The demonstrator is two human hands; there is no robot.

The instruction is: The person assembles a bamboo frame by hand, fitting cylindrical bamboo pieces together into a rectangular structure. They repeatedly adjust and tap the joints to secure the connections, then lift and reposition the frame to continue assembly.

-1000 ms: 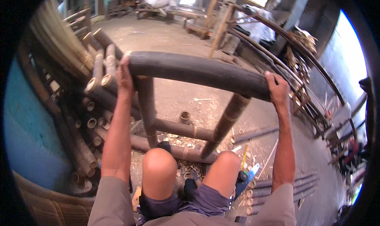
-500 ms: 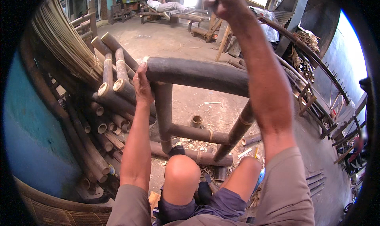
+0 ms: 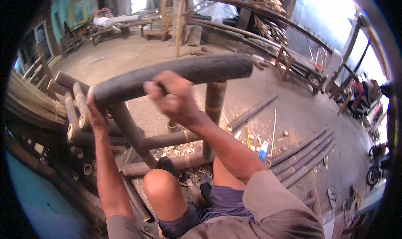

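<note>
A thick dark bamboo pole [image 3: 209, 68] lies across the top of a bamboo frame, its right end rising slightly. My left hand [image 3: 96, 115] grips its left end, just where a bamboo leg [image 3: 127, 124] meets it. Closed into a fist, my right hand [image 3: 169, 96] is at the near side of the pole, left of its middle; no tool shows in it. Under the pole's right part stands another bamboo upright [image 3: 214, 98]. A lower crossbar [image 3: 167, 139] joins the two sides. The frame's base pole [image 3: 184, 161] lies on the floor by my feet.
Cut bamboo poles [image 3: 77, 128] are stacked at my left. Several long poles [image 3: 301, 155] lie on the floor at right, near a blue-handled tool [image 3: 263, 150]. Shavings [image 3: 188, 149] litter the floor around the frame. Someone [image 3: 117, 20] reclines on a far bench.
My right fist has come down from high up to beside the top pole. The view has turned right, so the frame appears farther left. My left hand keeps its hold.
</note>
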